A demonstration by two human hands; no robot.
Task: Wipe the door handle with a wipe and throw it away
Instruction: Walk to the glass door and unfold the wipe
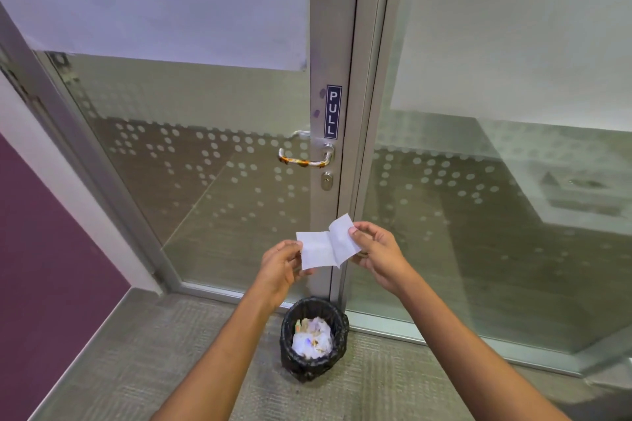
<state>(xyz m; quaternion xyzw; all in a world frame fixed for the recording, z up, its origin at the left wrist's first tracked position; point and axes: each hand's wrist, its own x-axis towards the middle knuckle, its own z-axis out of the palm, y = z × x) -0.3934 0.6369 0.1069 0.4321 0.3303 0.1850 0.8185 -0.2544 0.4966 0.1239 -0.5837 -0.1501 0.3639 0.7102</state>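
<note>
The left hand (278, 263) and right hand (374, 249) each pinch one end of the clean white wipe (325, 248), so wiping the smeared lever handle (304, 159) and dropping it in the bin (314, 338) seem not yet done.

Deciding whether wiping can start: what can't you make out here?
Head view only:
- wipe: wet or dry unreadable; its edges are covered by left hand and right hand.
- door handle: brownish patches, stain or reflection unclear.
- bin: contents under the crumpled paper hidden.
</note>
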